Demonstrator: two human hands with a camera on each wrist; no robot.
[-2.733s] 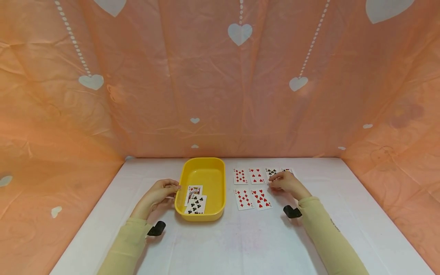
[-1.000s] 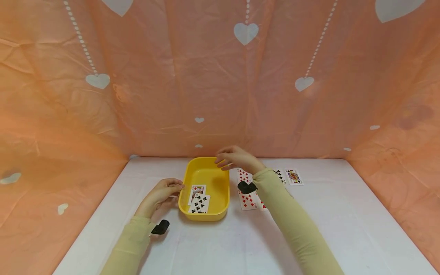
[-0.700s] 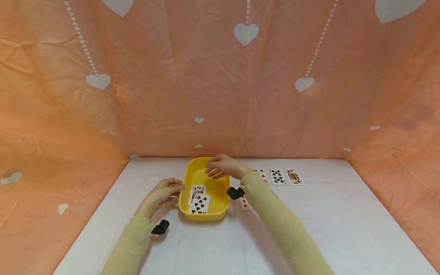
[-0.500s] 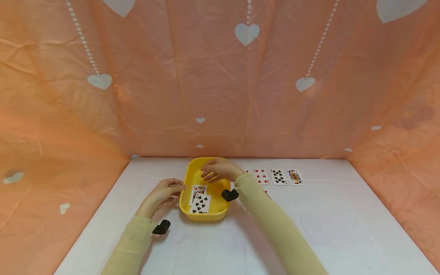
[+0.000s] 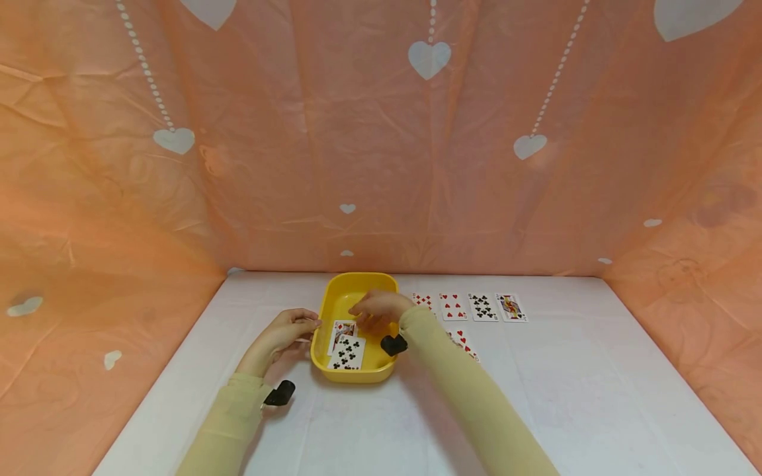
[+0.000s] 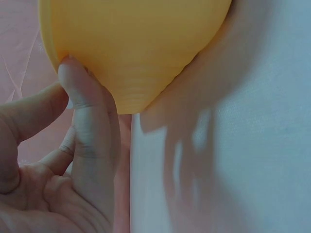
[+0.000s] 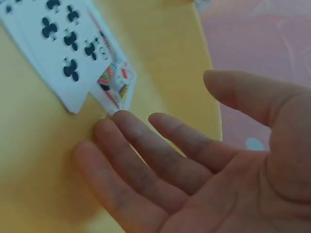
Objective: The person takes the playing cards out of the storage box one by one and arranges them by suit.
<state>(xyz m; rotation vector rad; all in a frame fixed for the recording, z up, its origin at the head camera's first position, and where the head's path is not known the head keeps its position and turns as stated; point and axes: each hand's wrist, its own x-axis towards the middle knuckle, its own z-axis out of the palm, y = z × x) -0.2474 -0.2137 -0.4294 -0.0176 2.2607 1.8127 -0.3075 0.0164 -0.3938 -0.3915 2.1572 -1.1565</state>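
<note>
1. Your right hand (image 5: 381, 308) reaches into the yellow tray (image 5: 354, 377), fingers slightly spread, gripping nothing.
2. The clubs card (image 5: 348, 354), overlapping the face card (image 5: 340, 328), lies in the tray, nearer you and leftward of that hand, long sides roughly along the tray's length.
3. Right fingertips are nearest; your left hand (image 5: 282, 335) touches the left rim, pinching or not, I can't tell.
</note>
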